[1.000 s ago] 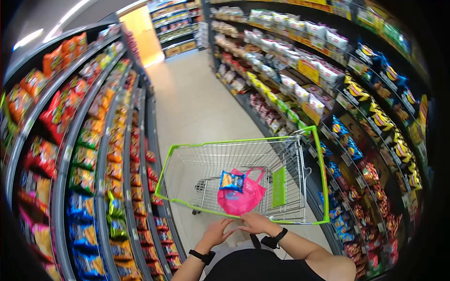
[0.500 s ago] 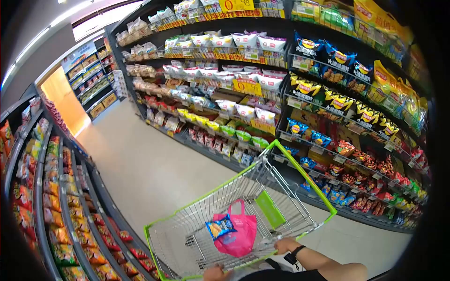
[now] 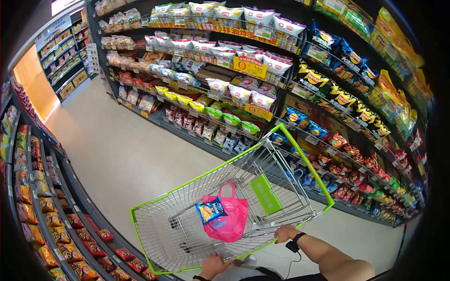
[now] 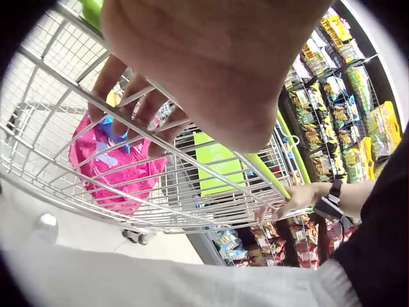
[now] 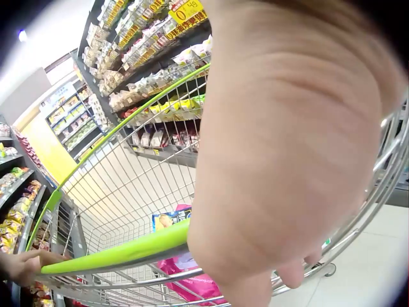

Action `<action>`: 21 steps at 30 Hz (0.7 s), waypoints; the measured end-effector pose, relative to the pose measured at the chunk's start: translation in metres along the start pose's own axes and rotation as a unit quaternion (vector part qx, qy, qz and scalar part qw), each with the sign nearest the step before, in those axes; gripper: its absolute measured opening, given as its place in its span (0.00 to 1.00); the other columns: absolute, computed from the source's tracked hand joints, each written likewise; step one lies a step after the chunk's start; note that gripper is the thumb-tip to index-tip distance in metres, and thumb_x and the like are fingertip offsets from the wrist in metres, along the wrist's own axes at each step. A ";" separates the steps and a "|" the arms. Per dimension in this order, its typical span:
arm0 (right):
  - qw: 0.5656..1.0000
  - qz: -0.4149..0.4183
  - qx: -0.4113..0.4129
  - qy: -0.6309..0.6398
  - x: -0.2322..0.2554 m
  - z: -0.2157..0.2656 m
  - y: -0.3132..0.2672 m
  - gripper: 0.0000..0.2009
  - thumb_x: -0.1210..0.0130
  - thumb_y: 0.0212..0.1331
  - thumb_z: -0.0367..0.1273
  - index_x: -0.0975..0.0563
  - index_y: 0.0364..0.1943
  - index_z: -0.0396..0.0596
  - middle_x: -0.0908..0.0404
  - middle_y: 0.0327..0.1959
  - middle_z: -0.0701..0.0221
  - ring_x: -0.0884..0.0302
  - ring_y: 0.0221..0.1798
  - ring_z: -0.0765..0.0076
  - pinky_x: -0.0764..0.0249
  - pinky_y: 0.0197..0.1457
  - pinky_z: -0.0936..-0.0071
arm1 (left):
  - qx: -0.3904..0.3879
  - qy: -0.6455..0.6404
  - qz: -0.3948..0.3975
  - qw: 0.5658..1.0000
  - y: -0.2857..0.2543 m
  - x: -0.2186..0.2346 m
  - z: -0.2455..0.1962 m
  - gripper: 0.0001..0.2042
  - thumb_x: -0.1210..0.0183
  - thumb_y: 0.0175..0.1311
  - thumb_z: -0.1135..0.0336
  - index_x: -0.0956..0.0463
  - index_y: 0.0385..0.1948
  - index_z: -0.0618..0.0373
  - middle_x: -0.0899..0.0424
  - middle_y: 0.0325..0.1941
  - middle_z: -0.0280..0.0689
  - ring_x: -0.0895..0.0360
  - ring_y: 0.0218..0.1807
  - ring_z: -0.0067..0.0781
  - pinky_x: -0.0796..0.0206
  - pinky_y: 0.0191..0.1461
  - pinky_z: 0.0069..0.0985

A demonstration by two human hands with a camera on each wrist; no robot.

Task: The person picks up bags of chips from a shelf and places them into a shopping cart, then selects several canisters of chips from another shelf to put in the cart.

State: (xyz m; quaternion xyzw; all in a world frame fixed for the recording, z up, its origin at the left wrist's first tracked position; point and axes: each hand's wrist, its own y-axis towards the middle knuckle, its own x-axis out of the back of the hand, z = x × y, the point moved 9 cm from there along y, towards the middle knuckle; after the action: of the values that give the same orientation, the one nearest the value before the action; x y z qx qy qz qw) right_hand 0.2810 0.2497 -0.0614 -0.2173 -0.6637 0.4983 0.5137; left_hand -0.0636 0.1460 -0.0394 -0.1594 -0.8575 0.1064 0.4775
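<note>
A wire shopping cart [image 3: 161, 202] with a green rim stands before me, turned so that one long side is nearest. My left hand [image 3: 214, 265] grips that side's rim, its fingers hanging over into the basket in the left wrist view. Farther right along the same rim, my right hand [image 3: 287, 233] holds on with curled fingers. Inside the cart lies a pink tote bag [image 3: 234, 216], its handles loose. A blue bag of chips [image 3: 211, 210] rests on top of it. The right wrist view is mostly filled by my right palm [image 5: 281, 160].
Snack shelves [image 3: 187, 84] run along the right side, near the cart's far corner. On the left, another shelf [image 3: 51, 206] of bagged snacks curves close to the cart's other end. Pale floor [image 3: 108, 140] stretches between them toward a lit doorway [image 3: 33, 84].
The view and the cart have swung to the right, toward the right-hand shelves. My hands, close together a second ago, have spread apart along the rim. The chips stay on the tote bag.
</note>
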 end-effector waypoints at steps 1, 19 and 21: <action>1.000 -0.012 -0.005 0.007 0.002 0.000 0.000 0.27 0.41 0.52 0.59 0.17 0.53 0.66 0.17 0.57 0.69 0.24 0.63 0.54 0.25 0.62 0.54 | -0.009 0.007 0.021 1.000 0.006 0.002 0.002 0.37 0.52 0.62 0.26 0.16 0.40 0.57 0.15 0.40 0.52 0.17 0.45 0.58 0.23 0.48 0.48; 0.986 -0.018 -0.015 0.165 -0.035 0.049 0.000 0.41 0.51 0.51 0.72 0.26 0.66 0.66 0.26 0.68 0.68 0.30 0.70 0.51 0.34 0.71 0.49 | -0.019 0.106 0.262 0.959 0.054 0.033 0.041 0.44 0.68 0.63 0.20 0.18 0.47 0.54 0.18 0.56 0.52 0.21 0.58 0.54 0.30 0.62 0.46; 0.983 -0.021 -0.003 0.183 -0.047 0.053 -0.002 0.42 0.51 0.51 0.72 0.26 0.66 0.64 0.26 0.68 0.66 0.31 0.70 0.50 0.35 0.71 0.49 | -0.033 0.134 0.255 0.957 0.051 0.036 0.037 0.44 0.68 0.63 0.20 0.18 0.48 0.54 0.19 0.57 0.52 0.22 0.59 0.53 0.30 0.62 0.45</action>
State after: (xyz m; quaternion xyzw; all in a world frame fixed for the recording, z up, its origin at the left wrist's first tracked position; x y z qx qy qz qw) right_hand 0.2514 0.1875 -0.0802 -0.2928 -0.5642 0.4370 0.6364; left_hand -0.1045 0.2061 -0.0476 -0.4015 -0.7192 0.1745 0.5396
